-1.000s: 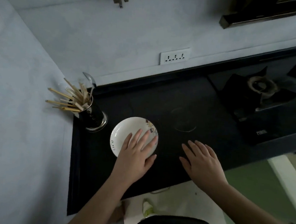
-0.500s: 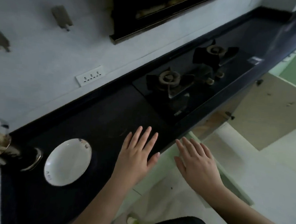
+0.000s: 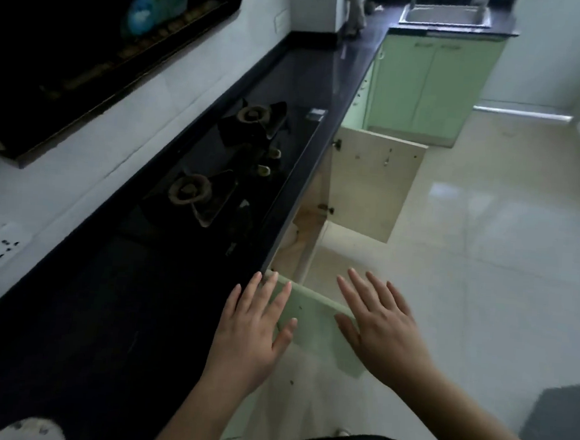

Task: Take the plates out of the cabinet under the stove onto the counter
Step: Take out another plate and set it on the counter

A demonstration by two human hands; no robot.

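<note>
Both hands are empty right now, fingers spread flat, palms down. Left hand [image 3: 251, 334] hovers over the front edge of the black glossy stone table [image 3: 110, 310], fingertips just about at the corner where the cabinet under the stove [image 3: 308, 252] opens. Right hand [image 3: 382, 329] is out past the edge, over the pale green near cabinet door [image 3: 312, 319], which sits between and under the two hands. Ahead of the right hand the second door, beige on its inner face [image 3: 370, 184], swings wide open over the shiny tiled floor [image 3: 484, 267]. Ahead of the left hand sits the black two-burner gas stove [image 3: 223, 174]. Can't see any plates inside the cabinet from this angle, the opening is mostly hidden. Only a white round plate with a speckled rim [image 3: 28, 430] peeks in behind the left hand, on the table at the bottom edge.
</note>
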